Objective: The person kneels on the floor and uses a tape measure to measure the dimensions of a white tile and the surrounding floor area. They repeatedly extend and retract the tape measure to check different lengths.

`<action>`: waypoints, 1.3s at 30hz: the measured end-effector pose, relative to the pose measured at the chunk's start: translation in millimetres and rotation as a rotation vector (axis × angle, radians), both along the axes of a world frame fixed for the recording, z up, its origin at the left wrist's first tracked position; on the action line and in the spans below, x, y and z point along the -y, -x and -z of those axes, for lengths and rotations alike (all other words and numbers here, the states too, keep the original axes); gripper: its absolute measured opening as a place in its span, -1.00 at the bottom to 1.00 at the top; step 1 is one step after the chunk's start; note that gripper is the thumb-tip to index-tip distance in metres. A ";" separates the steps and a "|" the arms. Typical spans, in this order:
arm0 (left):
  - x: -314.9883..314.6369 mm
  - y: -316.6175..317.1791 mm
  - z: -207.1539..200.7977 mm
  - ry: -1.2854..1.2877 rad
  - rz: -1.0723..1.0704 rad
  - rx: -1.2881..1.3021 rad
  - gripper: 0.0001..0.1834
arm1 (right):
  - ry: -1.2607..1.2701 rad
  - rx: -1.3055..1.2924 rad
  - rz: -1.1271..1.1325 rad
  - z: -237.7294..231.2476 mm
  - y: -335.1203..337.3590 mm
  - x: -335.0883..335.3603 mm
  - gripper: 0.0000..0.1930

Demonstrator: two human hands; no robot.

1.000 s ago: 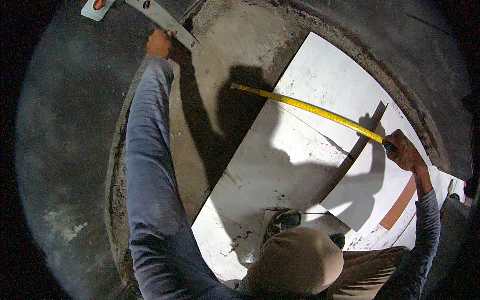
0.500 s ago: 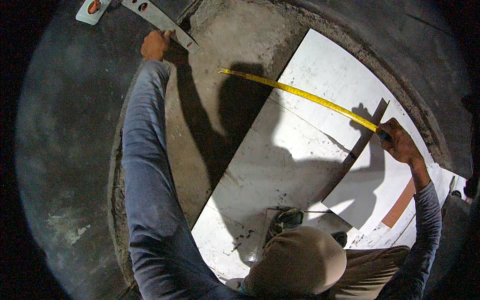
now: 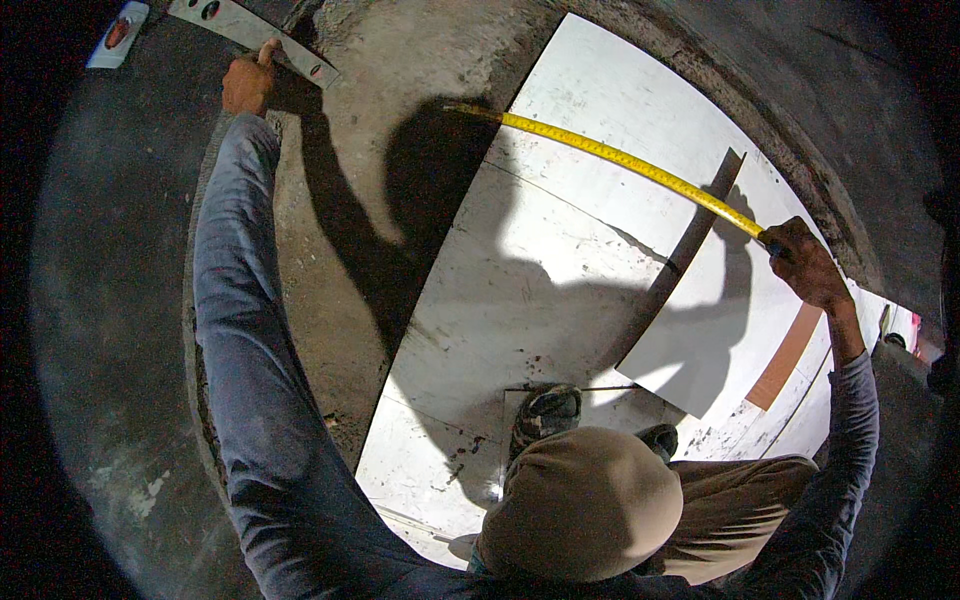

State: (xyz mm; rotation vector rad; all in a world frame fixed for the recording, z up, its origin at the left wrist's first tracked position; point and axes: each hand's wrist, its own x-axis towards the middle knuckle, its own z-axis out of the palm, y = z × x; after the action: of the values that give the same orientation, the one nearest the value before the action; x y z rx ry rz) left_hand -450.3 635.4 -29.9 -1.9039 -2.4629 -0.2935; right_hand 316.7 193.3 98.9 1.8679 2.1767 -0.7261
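At the upper left, my left hand (image 3: 248,84) is closed at the near edge of a silver spirit level (image 3: 265,45) with oval openings, one digit laid over its face. The level lies across the edge between the dark floor and the rough concrete. In my right hand (image 3: 806,264) is a tape measure (image 3: 773,246), its case mostly hidden by my fingers. Its yellow blade (image 3: 620,157) stretches left above the white panels (image 3: 590,80), sagging slightly, and its free end hovers over or rests on the concrete (image 3: 345,60); I cannot tell which.
Atop the panels lie a smaller white sheet (image 3: 690,350), a dark strip (image 3: 690,240) and a brown strip (image 3: 785,358). A rough ridge (image 3: 800,190) curves along the right. Top left is a pale flat tool (image 3: 118,35) with an orange-red part. My shoe (image 3: 545,412) stands on the panels.
The view has shifted, so most things appear farther left and higher. Relative to the panels, my right hand and the tape have moved right. My left hand stays at the level.
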 end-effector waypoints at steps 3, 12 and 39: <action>1.7 1.8 3.8 -0.006 0.022 -0.007 -0.04 | -0.008 -0.002 0.015 -3.1 -8.4 5.1 -0.59; 37.8 -23.2 -17.9 -0.307 0.008 0.119 -0.16 | -0.054 0.016 -0.031 7.4 -20.0 16.6 -0.62; 40.8 -11.3 -141.1 -0.504 0.200 0.131 -0.59 | -0.067 -0.093 0.074 -33.5 6.4 25.1 -0.56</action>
State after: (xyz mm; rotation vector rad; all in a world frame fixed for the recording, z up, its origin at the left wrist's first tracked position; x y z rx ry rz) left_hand -439.0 594.5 111.2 -1.9384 -1.9958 -0.9652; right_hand 310.3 168.2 132.4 1.9957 2.2236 -0.7787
